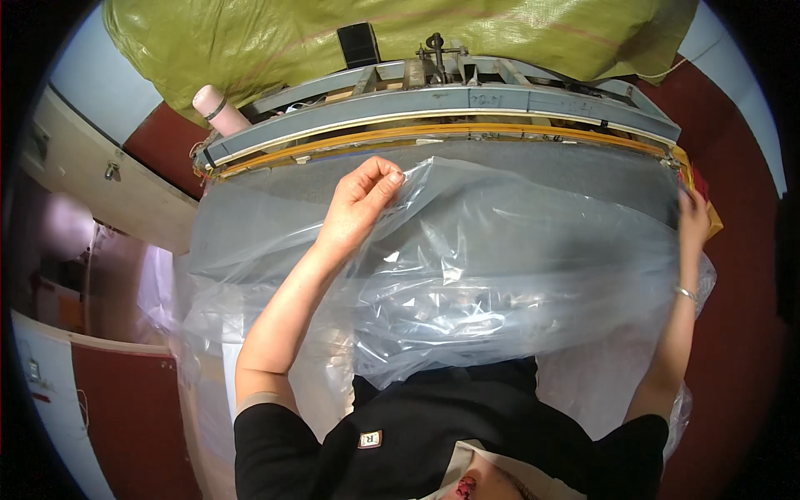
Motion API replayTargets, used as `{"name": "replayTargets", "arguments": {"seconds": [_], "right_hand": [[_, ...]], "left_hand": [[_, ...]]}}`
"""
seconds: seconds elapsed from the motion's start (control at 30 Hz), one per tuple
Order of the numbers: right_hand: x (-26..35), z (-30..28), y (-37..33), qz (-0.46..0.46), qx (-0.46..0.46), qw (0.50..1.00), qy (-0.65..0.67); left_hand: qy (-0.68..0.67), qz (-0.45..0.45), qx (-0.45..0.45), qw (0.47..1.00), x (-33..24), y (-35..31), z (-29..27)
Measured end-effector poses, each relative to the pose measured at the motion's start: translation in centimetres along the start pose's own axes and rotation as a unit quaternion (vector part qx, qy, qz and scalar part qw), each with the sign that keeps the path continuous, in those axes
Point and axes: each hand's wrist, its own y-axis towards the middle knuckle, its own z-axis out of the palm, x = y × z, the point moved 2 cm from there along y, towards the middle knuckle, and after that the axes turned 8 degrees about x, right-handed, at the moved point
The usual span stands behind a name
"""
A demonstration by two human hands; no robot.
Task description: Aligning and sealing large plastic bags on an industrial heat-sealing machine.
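A wide clear plastic sheet (500, 312) lies in loose, shiny folds over a grey work surface (275, 212) and hangs toward my body. My left hand (360, 204) is raised over the middle-left of the surface, thumb and fingers pinched on the sheet's far edge and lifting it to a peak. At the far right end of the surface is my right hand (692, 215), beside the sheet's right side and a yellow and red material (707, 192). Its fingers point away from me and are blurred, so their grip is unclear.
Behind the surface runs a long grey metal frame (400, 112) with an orange-yellow strip (433, 131). A pink cylinder (221, 110) stands at its left end. A black phone-like slab (358, 45) leans against a green woven sheet (250, 42). A pale cabinet (117, 171) is at left.
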Motion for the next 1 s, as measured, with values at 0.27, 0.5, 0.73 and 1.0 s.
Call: {"name": "replayTargets", "arguments": {"seconds": [0.27, 0.5, 0.73, 1.0], "right_hand": [[33.2, 13.7, -5.9, -0.347, 0.385, 0.782, 0.346], [36.8, 16.8, -8.4, -0.221, 0.506, 0.678, 0.486], [37.8, 19.1, -11.6, -0.008, 0.519, 0.555, 0.65], [31.1, 22.3, -8.1, 0.095, 0.375, 0.736, 0.555]], "left_hand": [[0.019, 0.016, 0.017, 1.0, -3.3, -2.3, 0.1], [0.218, 0.077, -0.003, 0.973, -4.9, -3.9, -2.2], [0.507, 0.214, -0.169, 0.818, -3.2, -3.7, -0.7], [0.14, 0.085, -0.003, 0.986, 2.5, -5.5, 1.5]]}}
